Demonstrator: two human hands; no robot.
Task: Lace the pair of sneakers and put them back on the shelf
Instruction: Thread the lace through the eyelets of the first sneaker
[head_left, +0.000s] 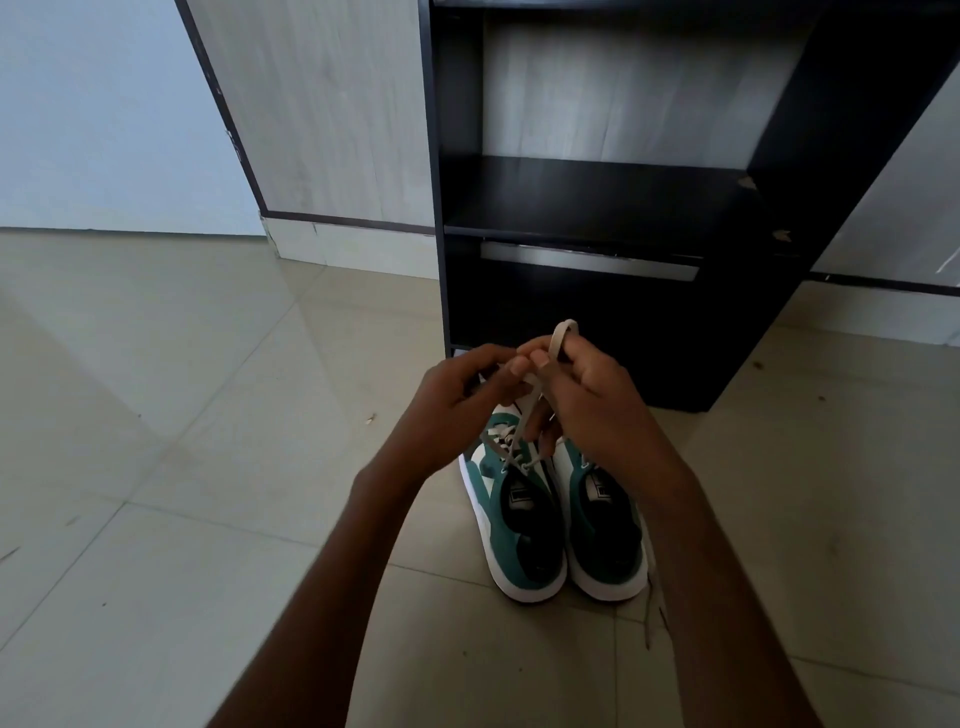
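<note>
Two green-and-white sneakers (561, 525) side by side on pale floor tiles (182, 519), heels toward the camera, before a black shelf (587, 208). Above the left shoe (partly laced), left hand (457, 410) and right hand (597, 410), both closed, pinching a beige lace (558, 340).

Two sneakers (556, 519) stand side by side on the floor (208, 467), heels toward the viewer, just before the shelf unit (597, 208). Both hands, left hand (457, 410) and right hand (597, 410), meet above the left sneaker, a lace (561, 338) between them.
</note>
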